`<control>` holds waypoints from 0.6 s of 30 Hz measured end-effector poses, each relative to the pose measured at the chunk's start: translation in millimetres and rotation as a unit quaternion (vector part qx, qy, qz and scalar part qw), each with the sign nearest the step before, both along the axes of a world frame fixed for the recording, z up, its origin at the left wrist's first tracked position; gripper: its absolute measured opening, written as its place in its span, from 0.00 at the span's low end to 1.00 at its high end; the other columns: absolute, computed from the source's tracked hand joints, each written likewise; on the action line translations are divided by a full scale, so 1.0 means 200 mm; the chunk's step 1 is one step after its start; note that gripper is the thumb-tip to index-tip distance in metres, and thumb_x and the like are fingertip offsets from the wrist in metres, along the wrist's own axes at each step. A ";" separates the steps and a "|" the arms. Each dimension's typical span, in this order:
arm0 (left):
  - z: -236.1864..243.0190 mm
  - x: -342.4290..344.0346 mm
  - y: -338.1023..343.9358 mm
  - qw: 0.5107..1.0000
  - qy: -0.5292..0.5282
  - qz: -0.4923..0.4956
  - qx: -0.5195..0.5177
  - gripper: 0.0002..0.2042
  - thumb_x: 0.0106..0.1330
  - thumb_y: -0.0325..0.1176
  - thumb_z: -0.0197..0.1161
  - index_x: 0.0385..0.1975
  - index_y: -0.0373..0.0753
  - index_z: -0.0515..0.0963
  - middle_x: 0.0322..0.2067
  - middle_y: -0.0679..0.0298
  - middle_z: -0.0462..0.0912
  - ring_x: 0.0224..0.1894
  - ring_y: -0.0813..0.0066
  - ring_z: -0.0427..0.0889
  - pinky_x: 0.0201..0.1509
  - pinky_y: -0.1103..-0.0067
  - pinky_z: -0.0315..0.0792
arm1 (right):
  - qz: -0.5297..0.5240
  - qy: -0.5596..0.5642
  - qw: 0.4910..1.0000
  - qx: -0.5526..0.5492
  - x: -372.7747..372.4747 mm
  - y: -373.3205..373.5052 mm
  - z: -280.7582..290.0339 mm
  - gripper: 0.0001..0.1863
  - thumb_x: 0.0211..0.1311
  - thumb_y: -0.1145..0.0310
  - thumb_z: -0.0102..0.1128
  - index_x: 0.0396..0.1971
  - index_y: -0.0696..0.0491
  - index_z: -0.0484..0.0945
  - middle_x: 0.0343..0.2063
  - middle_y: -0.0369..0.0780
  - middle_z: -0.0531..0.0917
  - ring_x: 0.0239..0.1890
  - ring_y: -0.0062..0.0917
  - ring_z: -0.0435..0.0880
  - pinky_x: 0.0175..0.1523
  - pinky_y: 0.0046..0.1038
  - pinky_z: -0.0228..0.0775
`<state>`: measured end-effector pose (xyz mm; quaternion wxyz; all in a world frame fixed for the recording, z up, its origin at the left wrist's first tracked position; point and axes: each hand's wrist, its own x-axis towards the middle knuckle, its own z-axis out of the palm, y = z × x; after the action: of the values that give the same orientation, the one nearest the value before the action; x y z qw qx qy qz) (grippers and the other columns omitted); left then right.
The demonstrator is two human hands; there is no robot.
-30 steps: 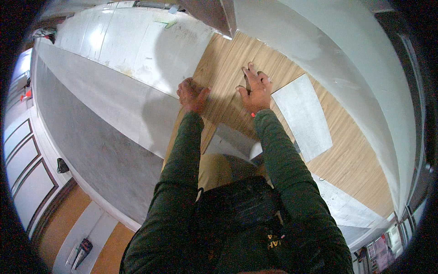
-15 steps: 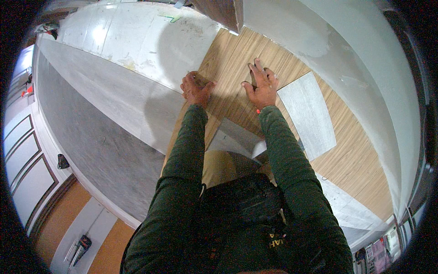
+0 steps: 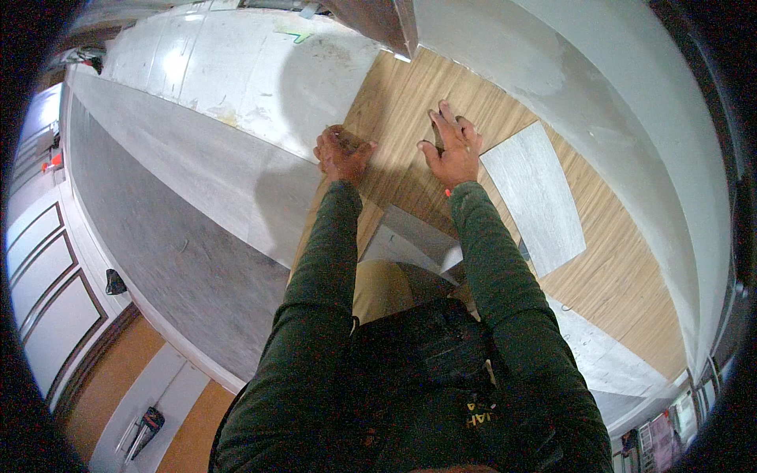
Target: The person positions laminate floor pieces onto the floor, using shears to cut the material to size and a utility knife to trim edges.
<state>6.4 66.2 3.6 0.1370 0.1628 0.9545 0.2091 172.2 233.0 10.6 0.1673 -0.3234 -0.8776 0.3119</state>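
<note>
A wood-grain floor plank [image 3: 394, 102] lies in front of me, its left edge beside grey planks. My left hand [image 3: 344, 155] is at this edge, fingers curled over it and thumb on the plank's top. To its right, my right hand [image 3: 455, 150] rests on the wood-grain surface with fingers spread, holding nothing. A short light-grey plank piece [image 3: 538, 197] lies on the wood-grain flooring just right of my right wrist. Grey pieces [image 3: 418, 240] lie between my forearms, partly hidden by my knee and right sleeve.
Grey planks [image 3: 197, 173] run along the left. Beyond them is a bare whitish floor [image 3: 229, 71] with stains. A brown upright corner [image 3: 386, 24] stands at the far end, and a pale wall [image 3: 623, 94] curves along the right. A black-handled tool [image 3: 146, 426] lies at lower left.
The whole view has shifted slightly to the right. Both hands keep their places on the plank, with no visible change in grip.
</note>
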 end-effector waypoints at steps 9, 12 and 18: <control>-0.01 -0.01 0.00 1.000 -0.005 0.017 -0.010 0.36 0.34 0.45 0.81 0.48 0.46 0.73 0.48 0.63 0.74 0.55 0.55 0.69 0.58 0.57 0.65 | 0.001 -0.003 1.000 -0.002 0.00 0.00 -0.01 0.33 0.48 0.55 0.69 0.58 0.44 0.74 0.67 0.32 0.68 0.56 0.39 0.68 0.62 0.42 0.56; -0.03 -0.03 -0.01 1.000 0.001 0.004 -0.006 0.36 0.34 0.45 0.81 0.48 0.46 0.73 0.48 0.63 0.74 0.56 0.55 0.69 0.58 0.57 0.65 | 0.001 0.000 1.000 0.003 -0.01 0.00 0.00 0.33 0.49 0.55 0.69 0.59 0.44 0.74 0.67 0.32 0.67 0.56 0.40 0.68 0.62 0.42 0.56; 0.04 0.00 0.06 0.998 -0.052 0.046 0.001 0.37 0.34 0.45 0.81 0.49 0.47 0.73 0.50 0.63 0.73 0.57 0.55 0.67 0.59 0.57 0.64 | 0.022 0.040 0.999 -0.014 0.03 0.05 -0.02 0.33 0.51 0.60 0.68 0.59 0.48 0.72 0.65 0.40 0.69 0.57 0.45 0.70 0.63 0.43 0.58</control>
<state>6.9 77.4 10.9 0.1762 0.1076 0.9525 0.2241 177.6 243.3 7.2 0.1911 -0.2934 -0.8728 0.3401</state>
